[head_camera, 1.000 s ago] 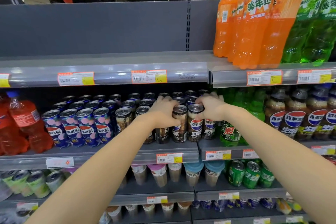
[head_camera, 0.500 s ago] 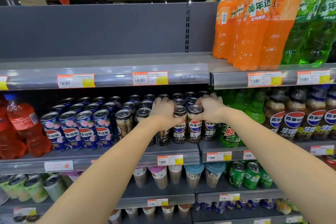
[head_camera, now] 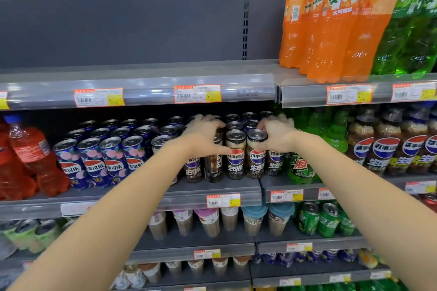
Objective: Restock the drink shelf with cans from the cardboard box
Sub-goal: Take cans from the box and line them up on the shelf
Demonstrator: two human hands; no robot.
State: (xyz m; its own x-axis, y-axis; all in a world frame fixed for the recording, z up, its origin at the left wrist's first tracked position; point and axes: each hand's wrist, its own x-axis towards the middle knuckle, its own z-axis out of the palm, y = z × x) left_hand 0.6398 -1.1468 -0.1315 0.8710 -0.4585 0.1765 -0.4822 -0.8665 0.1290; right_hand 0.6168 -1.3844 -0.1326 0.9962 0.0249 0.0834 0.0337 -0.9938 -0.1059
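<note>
A dark Pepsi can is seen upright at the front edge of the middle shelf, and everything else is placed from it. Just to its left, the left hand is arched over the can tops, its fingers curled down behind a black can with sideways PEPSI lettering and its thumb stretched across to touch the dark Pepsi can's label; that black can is held in a fairly wide, clawed grip. Just to its right, a matching brown Pepsi can is gripped by the right hand, with the fingers hooked over the lid and the thumb pressed on the front. Compared with a second ago, both hands are found at the same cans; the left fingers are spread a little wider, the right hand is set slightly higher, and the cans stand where they stood. Further left of the dark Pepsi can, rows of blue peach-patterned Pepsi cans are ranged, then red bottles. To its right, green bottles and brown Pepsi bottles are lined up. Above and to the right, orange Mirinda bottles are stood; directly below, a price tag is fixed, with lidded cups and green cans under it
</note>
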